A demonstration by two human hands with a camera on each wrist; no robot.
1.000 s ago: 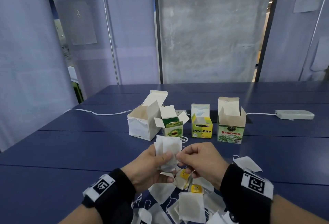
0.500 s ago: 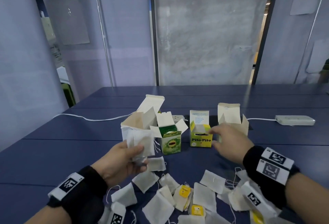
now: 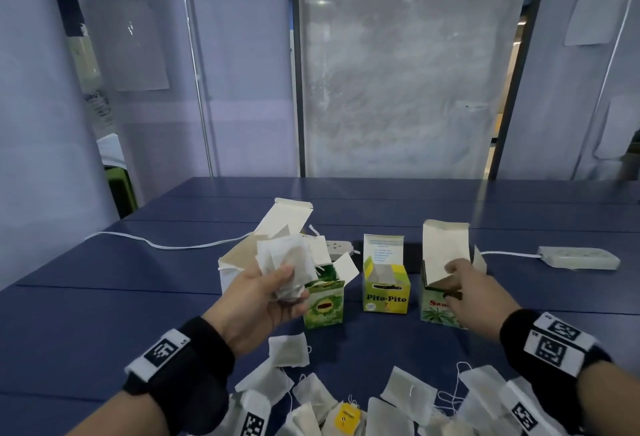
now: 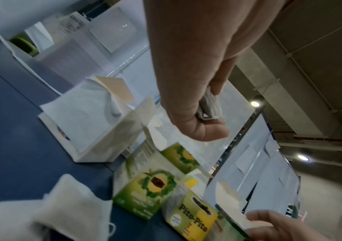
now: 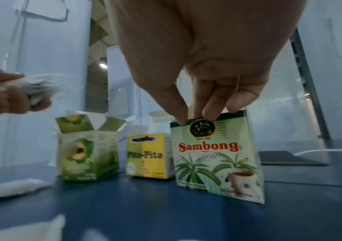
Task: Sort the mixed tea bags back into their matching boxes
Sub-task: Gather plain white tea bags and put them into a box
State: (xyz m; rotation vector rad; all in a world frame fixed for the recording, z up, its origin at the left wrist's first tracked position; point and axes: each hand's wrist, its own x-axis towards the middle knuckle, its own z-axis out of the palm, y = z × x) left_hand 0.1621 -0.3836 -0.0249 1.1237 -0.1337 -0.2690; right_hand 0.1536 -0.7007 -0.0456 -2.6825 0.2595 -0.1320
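My left hand holds a bunch of white tea bags above and between the white box and the green box; the left wrist view shows the tea bags gripped in the curled fingers. My right hand pinches the top front wall of the Sambong box, thumb outside and fingers inside, and the box leans slightly. The yellow Pito-Pito box stands open between the green box and the Sambong box. Several loose tea bags lie on the blue table near me.
A white power strip lies far right with its cable running behind the boxes. A second strip sits behind the green box, and a white cable trails left. Glass partitions stand beyond the table's far edge.
My right hand has let go of the bunch, reached forward to the right and taken hold of the Sambong box. My left hand has carried the tea bags forward and left, toward the white box.
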